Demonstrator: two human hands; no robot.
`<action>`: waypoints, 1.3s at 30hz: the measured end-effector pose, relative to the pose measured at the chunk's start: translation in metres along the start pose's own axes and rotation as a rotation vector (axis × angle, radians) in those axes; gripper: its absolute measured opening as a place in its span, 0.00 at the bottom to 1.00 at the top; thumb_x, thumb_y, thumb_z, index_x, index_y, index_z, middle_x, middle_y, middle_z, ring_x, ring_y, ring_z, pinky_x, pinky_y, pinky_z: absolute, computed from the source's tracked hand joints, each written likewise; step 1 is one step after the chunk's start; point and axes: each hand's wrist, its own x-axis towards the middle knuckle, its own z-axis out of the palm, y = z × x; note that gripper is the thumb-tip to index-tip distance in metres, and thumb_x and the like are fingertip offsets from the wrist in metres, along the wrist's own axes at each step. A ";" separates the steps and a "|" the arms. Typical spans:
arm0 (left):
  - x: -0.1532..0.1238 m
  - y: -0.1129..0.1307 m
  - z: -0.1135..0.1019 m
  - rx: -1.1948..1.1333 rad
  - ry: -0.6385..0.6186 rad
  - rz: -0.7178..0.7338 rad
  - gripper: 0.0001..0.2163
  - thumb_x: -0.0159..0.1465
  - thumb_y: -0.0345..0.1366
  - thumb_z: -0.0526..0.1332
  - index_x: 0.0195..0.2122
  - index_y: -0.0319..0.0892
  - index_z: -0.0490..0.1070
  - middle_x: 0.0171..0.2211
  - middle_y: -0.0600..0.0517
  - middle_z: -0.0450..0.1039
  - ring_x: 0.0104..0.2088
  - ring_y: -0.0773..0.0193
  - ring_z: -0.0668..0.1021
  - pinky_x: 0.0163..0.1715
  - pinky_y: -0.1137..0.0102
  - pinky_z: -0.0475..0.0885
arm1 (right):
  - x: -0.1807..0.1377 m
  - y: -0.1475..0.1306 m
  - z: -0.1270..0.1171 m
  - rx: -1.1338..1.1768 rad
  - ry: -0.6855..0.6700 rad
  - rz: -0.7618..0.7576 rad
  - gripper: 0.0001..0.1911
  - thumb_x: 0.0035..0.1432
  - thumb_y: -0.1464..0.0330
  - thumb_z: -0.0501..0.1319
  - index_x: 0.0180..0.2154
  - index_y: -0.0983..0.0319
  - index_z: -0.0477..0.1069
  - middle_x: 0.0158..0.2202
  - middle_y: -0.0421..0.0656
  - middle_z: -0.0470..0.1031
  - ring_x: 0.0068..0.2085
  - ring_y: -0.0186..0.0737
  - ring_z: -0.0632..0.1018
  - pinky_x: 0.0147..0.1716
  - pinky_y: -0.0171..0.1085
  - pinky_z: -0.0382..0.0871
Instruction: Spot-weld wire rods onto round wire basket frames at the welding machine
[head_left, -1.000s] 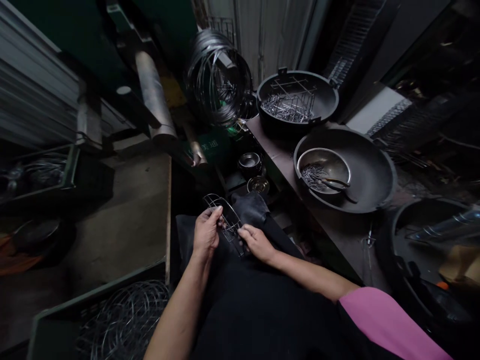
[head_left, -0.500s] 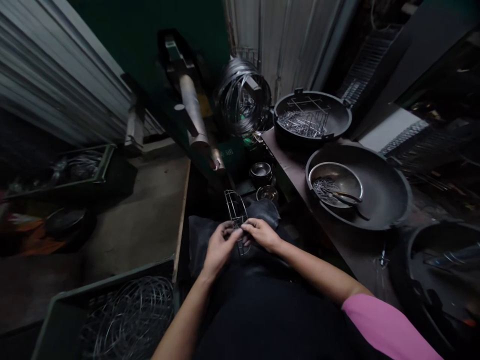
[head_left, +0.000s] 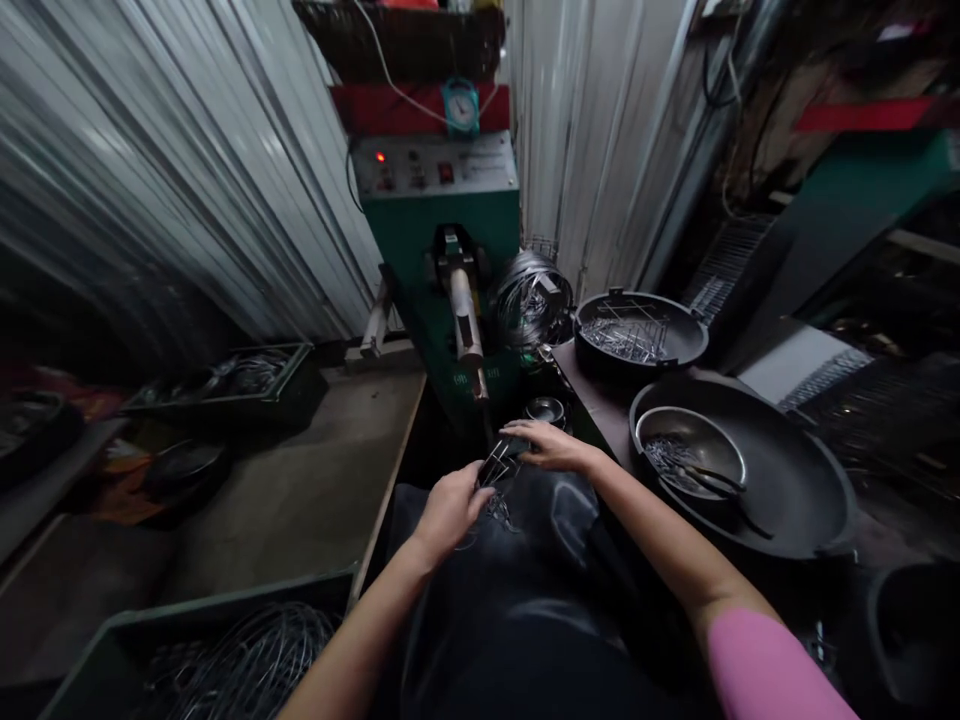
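Note:
A small curved wire frame is held above my lap, just below the tip of a green machine's metal arm. My left hand is closed around its near left end, thumb along the side. My right hand has its fingers over the far right end with the thumb below, gripping it too. Loose bent wire shows under the frame, against the dark apron. My fingers cover part of the frame.
The green machine has a lit red lamp and a dial. Right of it are a wire coil, a black pan of wire pieces, and a larger pan holding a steel bowl with pliers. Crates of wire stand at left.
My view has tilted up, bringing the machine's panel into sight. The wire frame has turned from upright to slanted, and my right hand has shifted to its far end.

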 end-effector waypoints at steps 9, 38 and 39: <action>-0.003 -0.022 -0.021 0.114 0.086 0.105 0.10 0.62 0.42 0.55 0.36 0.43 0.71 0.31 0.51 0.75 0.34 0.62 0.74 0.50 0.58 0.61 | 0.002 -0.006 0.016 -0.023 0.101 -0.010 0.12 0.57 0.66 0.59 0.44 0.60 0.73 0.39 0.46 0.73 0.40 0.38 0.73 0.41 0.37 0.69; -0.014 -0.041 -0.006 0.278 0.279 0.495 0.13 0.65 0.38 0.47 0.33 0.39 0.70 0.25 0.51 0.70 0.30 0.66 0.72 0.50 0.61 0.65 | -0.016 -0.028 0.040 0.039 0.185 -0.010 0.11 0.59 0.63 0.56 0.43 0.58 0.72 0.37 0.46 0.73 0.40 0.40 0.74 0.40 0.40 0.71; -0.015 -0.040 -0.006 0.255 0.270 0.477 0.13 0.65 0.38 0.48 0.34 0.40 0.70 0.26 0.51 0.70 0.30 0.66 0.72 0.51 0.60 0.64 | -0.017 -0.029 0.041 0.046 0.186 -0.004 0.12 0.59 0.63 0.56 0.43 0.57 0.72 0.37 0.45 0.73 0.40 0.40 0.74 0.40 0.40 0.71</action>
